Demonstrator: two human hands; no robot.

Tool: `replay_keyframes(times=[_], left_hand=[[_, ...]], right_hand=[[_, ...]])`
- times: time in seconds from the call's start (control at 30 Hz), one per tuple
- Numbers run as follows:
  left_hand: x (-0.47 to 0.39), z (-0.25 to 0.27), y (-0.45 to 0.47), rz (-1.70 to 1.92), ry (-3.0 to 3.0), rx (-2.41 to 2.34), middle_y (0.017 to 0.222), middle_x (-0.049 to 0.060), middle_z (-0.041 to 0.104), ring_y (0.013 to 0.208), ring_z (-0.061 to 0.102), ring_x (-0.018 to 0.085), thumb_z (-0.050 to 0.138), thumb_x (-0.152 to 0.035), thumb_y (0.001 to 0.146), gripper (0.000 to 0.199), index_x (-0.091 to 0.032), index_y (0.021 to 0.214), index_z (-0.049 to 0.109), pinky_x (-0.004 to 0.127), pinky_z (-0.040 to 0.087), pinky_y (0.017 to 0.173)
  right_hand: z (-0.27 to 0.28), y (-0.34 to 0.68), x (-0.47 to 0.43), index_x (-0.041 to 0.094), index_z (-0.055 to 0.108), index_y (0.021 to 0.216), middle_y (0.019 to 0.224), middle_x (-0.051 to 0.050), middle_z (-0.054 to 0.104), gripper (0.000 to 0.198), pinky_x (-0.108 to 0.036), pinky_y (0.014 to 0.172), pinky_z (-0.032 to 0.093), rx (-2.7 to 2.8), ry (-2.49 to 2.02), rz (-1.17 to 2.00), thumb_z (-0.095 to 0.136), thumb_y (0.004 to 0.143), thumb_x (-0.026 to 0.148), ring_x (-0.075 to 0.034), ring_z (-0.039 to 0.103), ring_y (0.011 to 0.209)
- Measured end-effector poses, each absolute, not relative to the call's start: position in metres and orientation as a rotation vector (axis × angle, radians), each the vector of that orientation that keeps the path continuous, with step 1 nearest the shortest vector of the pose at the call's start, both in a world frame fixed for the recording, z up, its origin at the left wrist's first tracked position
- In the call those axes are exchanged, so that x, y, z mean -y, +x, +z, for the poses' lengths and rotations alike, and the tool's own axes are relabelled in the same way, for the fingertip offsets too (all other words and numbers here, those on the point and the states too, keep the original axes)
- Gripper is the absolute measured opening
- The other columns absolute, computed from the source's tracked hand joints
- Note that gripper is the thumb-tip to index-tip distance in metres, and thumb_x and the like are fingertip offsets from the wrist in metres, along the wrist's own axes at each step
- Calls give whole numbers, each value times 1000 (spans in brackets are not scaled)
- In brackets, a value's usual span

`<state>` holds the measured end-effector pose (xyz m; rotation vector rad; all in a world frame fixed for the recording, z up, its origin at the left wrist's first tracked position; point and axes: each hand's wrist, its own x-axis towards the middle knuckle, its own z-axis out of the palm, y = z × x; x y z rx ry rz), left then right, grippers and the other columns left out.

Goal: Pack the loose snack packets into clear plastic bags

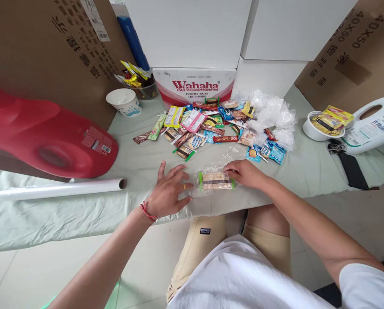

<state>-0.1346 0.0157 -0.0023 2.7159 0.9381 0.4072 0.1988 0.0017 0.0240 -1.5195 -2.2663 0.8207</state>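
Observation:
In front of me a wrapped biscuit pack (215,181) with green ends lies on a sheet of clear plastic film (208,168) near the table's front edge. My left hand (171,191), with a ring and a red bracelet, rests just left of the pack, its fingers spread on the film's edge or the cloth. My right hand (243,172) is closed in a pinch at the pack's right end. Whether its fingertips hold the film or the wrapper is hard to see. Behind lies a pile of small wrapped snacks (195,120).
Crumpled clear plastic bundles (274,113) sit right of the pile. A film roll (63,189) and a red jug (47,133) are at left, near a paper cup (125,103). At right stand a white bowl (311,128), a white bottle (372,122) and a black phone-like object (353,171). Boxes line the back.

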Motion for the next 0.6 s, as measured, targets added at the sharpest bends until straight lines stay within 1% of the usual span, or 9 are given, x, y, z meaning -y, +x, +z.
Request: replay_keyframes(times=[0.07, 0.13, 0.2, 0.27, 0.3, 0.37, 0.43, 0.5, 0.6], left_hand=[[-15, -7, -137, 397, 2704, -1014, 122, 9, 70, 148, 44, 41, 74, -42, 81, 22, -31, 98, 79, 75, -7, 123], [-12, -13, -137, 410, 2659, -1104, 129, 11, 69, 150, 40, 43, 78, -51, 79, 31, -30, 102, 79, 77, -3, 123], [-4, -20, -133, 481, 2573, -1221, 138, 15, 64, 151, 38, 45, 81, -59, 75, 54, -29, 120, 75, 77, 6, 123], [8, -25, -125, 593, 2496, -1307, 151, 19, 54, 153, 34, 45, 82, -63, 74, 79, -26, 142, 62, 75, 16, 123], [14, -26, -120, 645, 2487, -1313, 157, 21, 48, 155, 30, 45, 81, -62, 76, 83, -26, 147, 57, 74, 18, 123], [24, -25, -111, 702, 2534, -1258, 166, 18, 37, 159, 22, 46, 80, -57, 80, 75, -30, 146, 59, 74, 16, 124], [27, -20, -104, 702, 2598, -1197, 169, 13, 34, 161, 15, 47, 79, -50, 83, 57, -35, 137, 67, 76, 10, 124], [25, -16, -102, 695, 2599, -1205, 166, 11, 41, 161, 14, 47, 77, -45, 85, 43, -36, 126, 73, 78, 6, 123], [17, -14, -105, 734, 2501, -1270, 150, 10, 60, 159, 22, 43, 70, -41, 90, 18, -30, 101, 80, 79, 6, 122]], right_hand=[[26, 197, -7, 17, 78, 103, 96, -5, 79, 23, -25, 72, 43, 2259, -1554, 876, 56, 95, 15, -17, 68, 80], [29, 196, -11, 18, 78, 102, 92, -4, 79, 23, -24, 68, 41, 2249, -1605, 905, 57, 95, 16, -15, 66, 74], [31, 195, -15, 18, 79, 101, 88, -3, 78, 22, -24, 66, 39, 2254, -1653, 901, 57, 95, 17, -14, 63, 70], [33, 194, -17, 18, 79, 100, 88, -4, 78, 22, -24, 65, 38, 2277, -1691, 875, 58, 94, 17, -15, 63, 70], [33, 193, -18, 19, 79, 101, 90, -4, 79, 22, -25, 66, 38, 2291, -1705, 863, 58, 94, 18, -16, 63, 72], [34, 192, -19, 19, 79, 104, 92, -5, 79, 23, -25, 67, 39, 2317, -1728, 846, 59, 95, 18, -17, 65, 76], [34, 191, -20, 20, 79, 107, 92, -5, 79, 24, -25, 67, 39, 2348, -1739, 844, 59, 95, 19, -17, 65, 76], [36, 191, -22, 19, 79, 108, 92, -5, 79, 24, -25, 67, 38, 2373, -1738, 855, 59, 95, 19, -17, 65, 75], [37, 192, -25, 19, 79, 109, 91, -5, 78, 23, -24, 67, 39, 2360, -1741, 872, 60, 95, 20, -17, 65, 75]])
